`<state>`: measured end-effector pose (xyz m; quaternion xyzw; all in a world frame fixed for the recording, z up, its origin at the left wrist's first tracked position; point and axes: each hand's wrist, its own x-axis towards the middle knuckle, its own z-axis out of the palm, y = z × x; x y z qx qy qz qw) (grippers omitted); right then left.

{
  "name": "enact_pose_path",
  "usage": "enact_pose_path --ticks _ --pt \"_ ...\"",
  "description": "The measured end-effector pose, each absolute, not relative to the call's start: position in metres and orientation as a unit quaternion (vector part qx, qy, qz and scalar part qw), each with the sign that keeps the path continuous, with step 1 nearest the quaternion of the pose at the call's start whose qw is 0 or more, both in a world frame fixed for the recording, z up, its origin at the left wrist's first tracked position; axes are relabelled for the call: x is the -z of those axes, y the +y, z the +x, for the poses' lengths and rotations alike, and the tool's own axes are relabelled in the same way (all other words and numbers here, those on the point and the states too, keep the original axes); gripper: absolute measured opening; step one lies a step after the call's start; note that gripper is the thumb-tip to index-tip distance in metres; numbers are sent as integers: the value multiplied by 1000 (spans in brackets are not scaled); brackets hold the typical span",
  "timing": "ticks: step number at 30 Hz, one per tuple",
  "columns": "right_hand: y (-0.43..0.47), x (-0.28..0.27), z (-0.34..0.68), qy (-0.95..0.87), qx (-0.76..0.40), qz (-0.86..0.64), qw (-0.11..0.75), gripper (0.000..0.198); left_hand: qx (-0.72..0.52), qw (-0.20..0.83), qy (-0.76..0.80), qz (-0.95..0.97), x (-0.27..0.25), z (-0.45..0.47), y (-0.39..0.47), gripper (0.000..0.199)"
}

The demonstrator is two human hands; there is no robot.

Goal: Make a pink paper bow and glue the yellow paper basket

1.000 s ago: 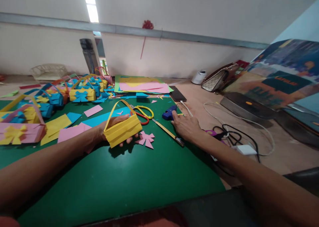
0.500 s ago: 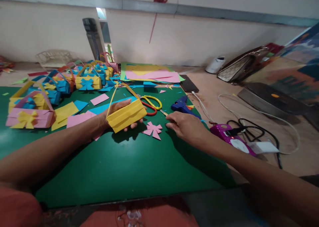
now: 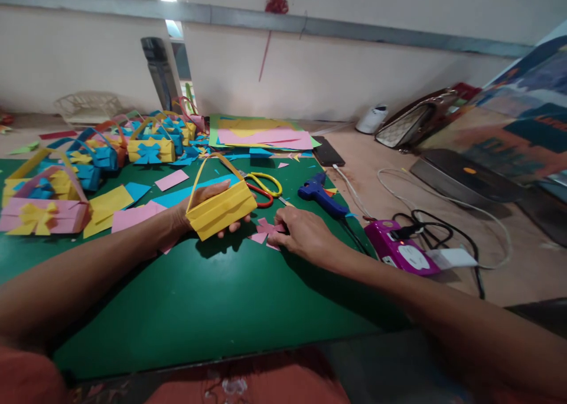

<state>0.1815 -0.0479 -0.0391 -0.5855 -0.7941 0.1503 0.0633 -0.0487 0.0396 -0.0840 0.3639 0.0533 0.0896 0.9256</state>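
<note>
A yellow paper basket [image 3: 221, 210] with a thin strip handle rests in my left hand [image 3: 217, 190], tilted and raised above the green mat. My fingers are behind and under it, partly hidden. Just to its right, my right hand [image 3: 301, 230] pinches the edge of a pink paper bow cut-out [image 3: 264, 229] at the mat. Thumb and fingertips cover part of the bow. Behind both hands lie scissors with a red and a yellow handle loop [image 3: 268, 182]. A blue glue gun [image 3: 323, 194] lies on its side beyond my right hand.
Finished paper baskets [image 3: 150, 149] with bows crowd the far left. Coloured sheets [image 3: 266, 137] are stacked at the back, near a phone [image 3: 328, 151]. A purple power strip [image 3: 398, 247] with cables lies right of the green mat [image 3: 199, 315]. Paper scraps are scattered around.
My right hand has moved left from beside the scissors and taken hold of the pink bow's edge. The left hand still holds the yellow basket. The view has shifted slightly.
</note>
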Motion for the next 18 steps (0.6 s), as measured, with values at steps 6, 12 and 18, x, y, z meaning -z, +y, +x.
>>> enact_pose_path --ticks 6,12,18 --pt "-52 47 185 -747 -280 -574 186 12 -91 922 51 372 87 -49 41 53" --pt "-55 40 182 -688 -409 -532 278 10 -83 922 59 373 86 -48 43 49" --pt "-58 21 170 -630 -510 -494 314 6 -104 914 89 382 86 -45 40 54"
